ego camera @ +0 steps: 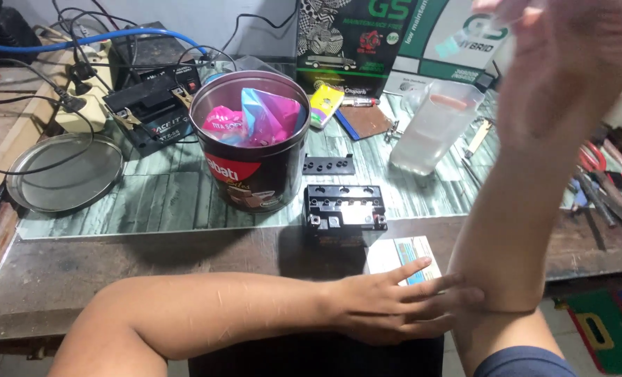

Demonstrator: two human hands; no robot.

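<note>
black battery (344, 209), dark tin (253, 143) with pink and blue wrappers (258, 117), green wood-grain mat (164, 192), blue cable (80, 40)

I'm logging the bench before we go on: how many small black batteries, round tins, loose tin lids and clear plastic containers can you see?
Small black batteries: 2, one by the bench edge, one clipped to leads at the back
Round tins: 1
Loose tin lids: 1
Clear plastic containers: 1
Total: 5
</note>
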